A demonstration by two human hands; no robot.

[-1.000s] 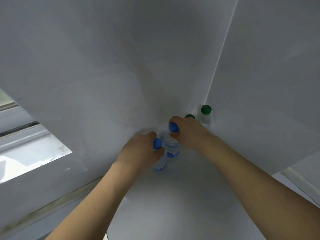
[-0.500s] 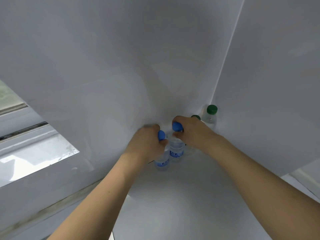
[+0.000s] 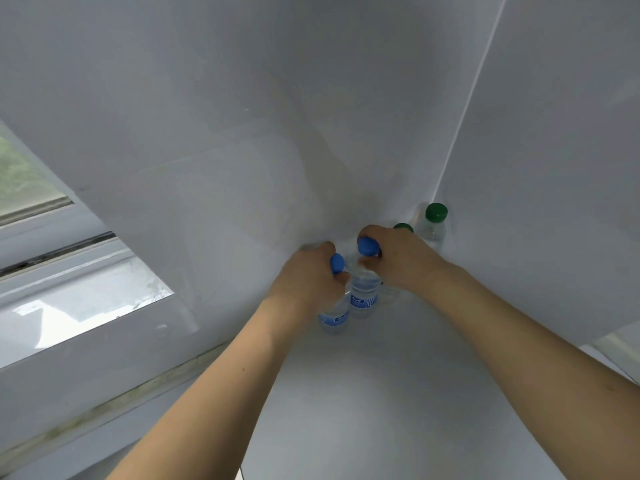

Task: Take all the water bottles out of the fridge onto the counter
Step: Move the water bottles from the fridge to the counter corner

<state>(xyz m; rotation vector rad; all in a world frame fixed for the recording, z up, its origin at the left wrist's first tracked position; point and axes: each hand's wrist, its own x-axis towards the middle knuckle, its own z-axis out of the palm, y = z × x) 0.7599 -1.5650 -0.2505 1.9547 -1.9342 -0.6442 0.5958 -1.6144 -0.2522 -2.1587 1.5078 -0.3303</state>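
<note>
- The left hand (image 3: 308,282) is curled round the neck of a blue-capped water bottle (image 3: 334,318); its blue cap (image 3: 337,263) shows between thumb and fingers; the bottle stands upright on the white counter (image 3: 398,410), its blue label facing the camera.
- The right hand (image 3: 401,258) grips the neck of a second blue-capped bottle (image 3: 363,292), fingers wrapped over the top and thumb below its cap (image 3: 367,246); this bottle also stands upright, touching or just beside the first one, on its right and a little further back.
- 2 green-capped bottles stand in the corner where the white walls meet; the far green-capped bottle (image 3: 433,226) is clear, upright and fully in view, apart from both hands; of the near one only its green cap (image 3: 403,227) shows, just behind the right hand's knuckles, the body hidden.
- All 4 bottles sit on the same white surface, grouped near the corner; whether the 2 held bottles rest fully on it or are lifted slightly cannot be told.
- Both bare forearms reach in from the bottom edge of the view, converging towards the corner.
- At left, a window (image 3: 69,299) with a white frame and sill runs beside the counter; greenery shows blurred through its upper pane.
</note>
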